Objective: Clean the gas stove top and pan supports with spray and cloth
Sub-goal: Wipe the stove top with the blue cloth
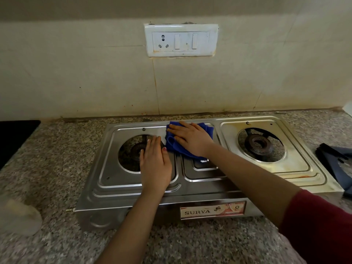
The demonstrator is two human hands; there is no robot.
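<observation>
right grip [190,139] flat atop blue cloth [170,145]

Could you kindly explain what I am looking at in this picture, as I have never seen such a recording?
There is no machine here. A person wears one camera on the head, looking down at their own two hands. A steel two-burner gas stove stands on a speckled counter. The right hand presses a blue cloth flat on the stove top between the burners. The left hand rests flat at the edge of the left burner, holding nothing. The right burner is bare. The dark pieces on the counter to the right may be the removed pan supports. A pale blurred thing at near left is too unclear to name.
</observation>
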